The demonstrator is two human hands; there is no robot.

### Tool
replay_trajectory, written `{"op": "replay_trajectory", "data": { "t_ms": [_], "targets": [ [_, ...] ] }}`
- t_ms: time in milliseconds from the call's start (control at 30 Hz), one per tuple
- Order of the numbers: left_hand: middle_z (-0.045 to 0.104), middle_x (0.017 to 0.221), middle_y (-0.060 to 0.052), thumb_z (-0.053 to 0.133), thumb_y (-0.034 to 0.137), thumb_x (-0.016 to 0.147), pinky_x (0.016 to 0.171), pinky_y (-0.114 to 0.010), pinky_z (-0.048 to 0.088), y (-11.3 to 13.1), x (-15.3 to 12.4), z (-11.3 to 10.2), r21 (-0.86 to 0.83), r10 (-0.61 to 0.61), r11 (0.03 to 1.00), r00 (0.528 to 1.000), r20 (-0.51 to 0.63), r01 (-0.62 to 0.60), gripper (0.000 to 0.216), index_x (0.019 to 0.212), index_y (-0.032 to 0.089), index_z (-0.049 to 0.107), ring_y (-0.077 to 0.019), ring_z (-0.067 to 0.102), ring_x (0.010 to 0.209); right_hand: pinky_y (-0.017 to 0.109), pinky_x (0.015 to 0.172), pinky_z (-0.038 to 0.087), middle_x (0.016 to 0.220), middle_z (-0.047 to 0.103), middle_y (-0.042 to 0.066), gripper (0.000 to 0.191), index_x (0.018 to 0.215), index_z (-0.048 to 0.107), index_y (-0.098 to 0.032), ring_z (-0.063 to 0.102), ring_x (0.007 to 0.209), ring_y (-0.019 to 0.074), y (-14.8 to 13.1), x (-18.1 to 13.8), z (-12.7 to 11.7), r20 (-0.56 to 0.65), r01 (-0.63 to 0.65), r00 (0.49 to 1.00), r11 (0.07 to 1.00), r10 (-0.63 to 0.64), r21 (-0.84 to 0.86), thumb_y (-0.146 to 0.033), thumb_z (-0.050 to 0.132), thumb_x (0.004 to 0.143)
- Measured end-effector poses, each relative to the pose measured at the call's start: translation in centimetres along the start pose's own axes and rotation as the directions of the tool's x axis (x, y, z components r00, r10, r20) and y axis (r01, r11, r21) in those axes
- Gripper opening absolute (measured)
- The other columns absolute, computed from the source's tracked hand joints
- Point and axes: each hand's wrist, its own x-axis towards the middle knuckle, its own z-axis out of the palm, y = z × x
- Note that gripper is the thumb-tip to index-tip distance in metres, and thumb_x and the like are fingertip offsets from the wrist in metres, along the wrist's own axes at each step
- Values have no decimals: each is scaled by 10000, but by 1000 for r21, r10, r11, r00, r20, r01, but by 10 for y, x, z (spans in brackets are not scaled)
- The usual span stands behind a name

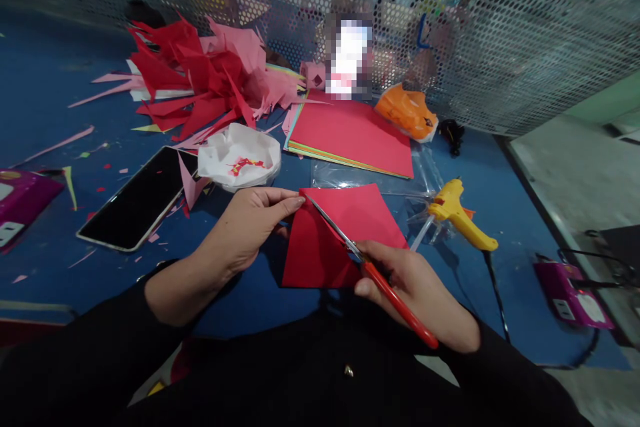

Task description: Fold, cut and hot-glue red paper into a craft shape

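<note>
My left hand (247,230) pinches the upper left corner of a red paper sheet (370,217) and holds it just above the blue table (505,213). My right hand (420,293) grips red-handled scissors (380,280). Their metal blades run diagonally across the sheet toward my left fingertips. Both wrists come out of black sleeves.
A black phone (135,199) lies at left beside a crumpled white paper bowl (240,157). Behind are red and pink paper scraps (200,77), a stack of coloured sheets (353,133), an orange object (407,113) and a yellow glue gun (460,213). Purple boxes (573,290) sit at both sides. Perforated mesh (525,33) stands behind.
</note>
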Motion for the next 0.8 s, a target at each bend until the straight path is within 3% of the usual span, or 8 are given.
{"op": "replay_trajectory", "data": {
  "t_ms": [467, 800],
  "targets": [
    [725, 665, -33, 748, 313, 701, 487, -206, 473, 1, -1, -2, 125, 45, 991, 998, 40, -50, 144, 725, 175, 780, -122, 597, 561, 237, 542, 371, 691, 645, -13, 432, 1045, 677, -200, 521, 572, 128, -6, 8, 4, -41, -39, 998, 996, 36, -77, -596, 574, 908],
    [726, 677, -29, 731, 308, 722, 492, -202, 473, -2, 2, -2, 116, 59, 991, 997, 50, -65, 141, 742, 177, 779, -117, 599, 575, 232, 514, 345, 628, 588, -51, 474, 995, 693, -212, 462, 528, 105, -8, 10, 4, -68, -94, 994, 994, 89, -58, -658, 610, 858]
  ]
}}
